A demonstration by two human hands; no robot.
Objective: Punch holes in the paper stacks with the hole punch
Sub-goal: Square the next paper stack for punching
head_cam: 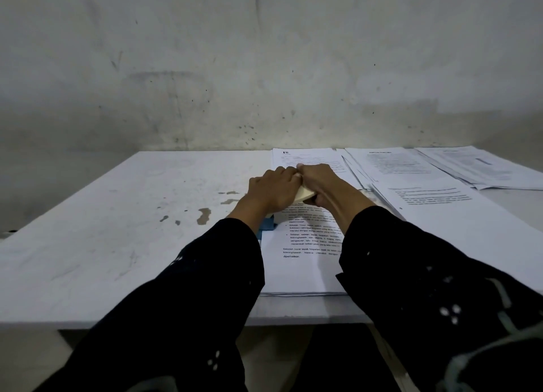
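Both hands sit on top of the hole punch (pixel 304 197), side by side and touching; left hand (pixel 271 190) and right hand (pixel 318 183) both bear down on its cream lever; fingers look curved over the far edge, but whether they wrap it or just press I cannot tell; neither hand is nearer, the punch is directly beneath both, straight ahead on the worktop (pixel 117 244). Blue base (pixel 268 224) of the punch pokes out below the left wrist, at the left edge of the near paper stack (pixel 305 262); that stack's long axis runs away from the person, left margin apparently fed into the punch slot; the slot itself is hidden by the hands. Judgement: mid-press, or about to press, straight down.

Around: another stack (pixel 305 158) just beyond the hands; more stacks fanned to the right (pixel 426 197), overlapping each other, and the far-right stack (pixel 482 168) near the wall; nothing blocks the downward push; dark sleeves cover part of the near stack.
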